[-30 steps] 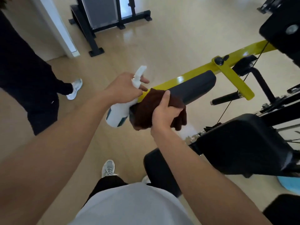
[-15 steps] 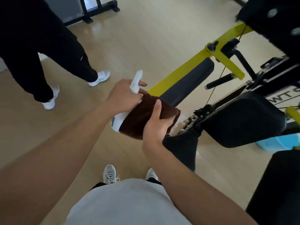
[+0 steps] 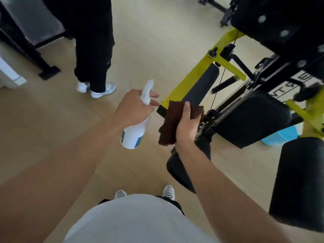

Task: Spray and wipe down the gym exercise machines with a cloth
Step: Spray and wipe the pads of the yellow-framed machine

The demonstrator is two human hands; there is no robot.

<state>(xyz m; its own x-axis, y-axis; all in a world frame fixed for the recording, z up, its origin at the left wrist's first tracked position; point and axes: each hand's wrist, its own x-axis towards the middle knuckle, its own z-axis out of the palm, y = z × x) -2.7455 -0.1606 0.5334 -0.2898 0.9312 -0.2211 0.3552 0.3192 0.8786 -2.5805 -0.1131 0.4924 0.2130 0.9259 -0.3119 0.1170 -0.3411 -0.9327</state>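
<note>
right hand (image 3: 186,128) curled round a brown cloth (image 3: 172,120), thumb laid over the top, folded end pressed against the near tip of the dark arm pad (image 3: 199,88), loose end hanging below the palm. a second ago draped across the pad's near end under the palm; now drawn back to the very tip and partly peeled off. probably the tail of a wiping stroke along this pad (judgement only, no wet sheen to confirm it).

left hand (image 3: 135,107) wrapped round the neck of a white spray bottle (image 3: 134,133), two fingers forward by the trigger, nozzle up and angled away. earlier touching the cloth; now apart from it, with bare floor (image 3: 52,120) between bottle and cloth. not aimed at any pad, so likely no spraying in hand just now.

outward from the cloth: yellow frame arm (image 3: 192,78) running up beside the pad, black grip handle (image 3: 225,84) and cable beyond, black seat pad (image 3: 252,118) to the right, a black roller pad (image 3: 298,185) nearest, untouched by either hand. a blue tub (image 3: 282,135) partly hidden under the seat.

a bystander (image 3: 94,41) in dark trousers and white shoes now closer in view, just beyond the bottle.

likely next: seat or roller pad, spray first, then cloth. main risk: mist drifting toward the bystander.
</note>
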